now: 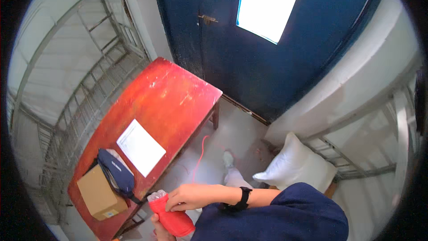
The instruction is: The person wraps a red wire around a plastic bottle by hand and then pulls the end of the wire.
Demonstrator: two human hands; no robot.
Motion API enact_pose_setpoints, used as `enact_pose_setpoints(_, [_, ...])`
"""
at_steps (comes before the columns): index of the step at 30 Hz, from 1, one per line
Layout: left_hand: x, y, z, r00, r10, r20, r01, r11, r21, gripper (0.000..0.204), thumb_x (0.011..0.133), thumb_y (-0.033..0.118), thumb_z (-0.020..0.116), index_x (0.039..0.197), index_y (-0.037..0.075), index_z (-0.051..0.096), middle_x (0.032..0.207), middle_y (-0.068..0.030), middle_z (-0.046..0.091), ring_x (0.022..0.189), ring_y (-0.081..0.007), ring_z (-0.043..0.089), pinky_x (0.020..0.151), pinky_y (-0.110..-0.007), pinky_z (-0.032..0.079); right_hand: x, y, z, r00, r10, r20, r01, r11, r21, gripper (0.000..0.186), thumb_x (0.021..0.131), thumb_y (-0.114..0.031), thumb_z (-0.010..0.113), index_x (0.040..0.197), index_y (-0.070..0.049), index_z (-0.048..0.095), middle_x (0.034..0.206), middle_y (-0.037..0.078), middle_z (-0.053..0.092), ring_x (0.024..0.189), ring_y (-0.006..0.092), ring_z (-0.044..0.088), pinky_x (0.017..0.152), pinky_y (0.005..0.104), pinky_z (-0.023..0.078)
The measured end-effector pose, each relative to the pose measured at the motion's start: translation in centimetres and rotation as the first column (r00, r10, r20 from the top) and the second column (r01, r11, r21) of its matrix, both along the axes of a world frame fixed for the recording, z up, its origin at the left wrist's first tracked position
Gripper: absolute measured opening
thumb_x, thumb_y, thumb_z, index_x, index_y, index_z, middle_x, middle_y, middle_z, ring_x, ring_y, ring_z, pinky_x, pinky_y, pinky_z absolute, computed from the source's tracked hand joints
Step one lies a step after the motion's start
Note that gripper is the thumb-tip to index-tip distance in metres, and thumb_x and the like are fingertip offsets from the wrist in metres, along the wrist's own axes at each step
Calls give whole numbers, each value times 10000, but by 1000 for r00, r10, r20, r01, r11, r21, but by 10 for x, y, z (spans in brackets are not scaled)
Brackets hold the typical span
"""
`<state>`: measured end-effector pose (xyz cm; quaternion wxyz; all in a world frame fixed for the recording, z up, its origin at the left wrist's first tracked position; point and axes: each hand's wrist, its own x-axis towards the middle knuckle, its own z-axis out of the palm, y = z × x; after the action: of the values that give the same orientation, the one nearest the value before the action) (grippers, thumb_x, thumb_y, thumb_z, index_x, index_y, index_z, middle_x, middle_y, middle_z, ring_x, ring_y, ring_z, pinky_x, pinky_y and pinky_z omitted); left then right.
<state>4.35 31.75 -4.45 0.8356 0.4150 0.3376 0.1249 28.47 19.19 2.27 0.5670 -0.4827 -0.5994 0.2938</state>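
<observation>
Low in the middle of the view is a clear plastic bottle (157, 195), wrapped thickly in red cord (179, 224) with its ribbed clear end bare. My left hand (159, 230) grips the wrapped bottle from the lower left, fingers partly hidden behind it. Across its upper side lies my right hand (189, 197), a black band on the wrist, with fingers curled against the red wrapping. A loose length of the cord runs from the floor up behind my right hand. Where it passes between the fingers is hidden.
To the left stands a worn red table (178, 100) bearing a white paper sheet (141, 147), a dark blue bag (117, 172) and a cardboard box (101, 193). Metal bunk frames (96, 78) line the left. A dark blue door (223, 40) is ahead, a white sack (298, 163) at right.
</observation>
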Motion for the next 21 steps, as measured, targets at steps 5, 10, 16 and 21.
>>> enact_pose_setpoints(5, [105,-9,-8,991,-5,-134,-6,996,-87,709,892,640,472,1260,35,502,1121,-115,630,959,-253,626,839,-375,530,109,-46,-6,997,-24,-73,28,998,54,142,860,-111,626,960,-12,644,866,180,656,843,356,634,736,437,486])
enact_pose_setpoints(10, [259,-71,79,965,-253,68,260,959,-114,861,769,559,638,1392,22,384,1287,-161,540,1118,-299,582,943,-425,494,185,-92,11,993,-80,-90,87,994,72,137,868,-108,620,963,-11,635,853,185,650,819,361,635,724,430,492])
enact_pose_setpoints(16, [347,-72,68,861,-497,104,508,849,-145,816,773,517,666,1361,5,424,1244,-161,574,1070,-273,615,931,-396,509,229,-144,8,930,-368,-23,369,928,46,164,898,-94,633,1047,-30,661,879,157,646,782,330,651,690,386,526])
enact_pose_setpoints(21, [401,-78,63,721,-676,154,690,681,-245,782,772,493,673,1341,5,448,1229,-152,585,1050,-261,625,919,-379,517,247,-177,10,834,-550,39,551,835,-2,186,885,-79,643,1066,-39,661,870,139,650,786,314,657,693,386,528])
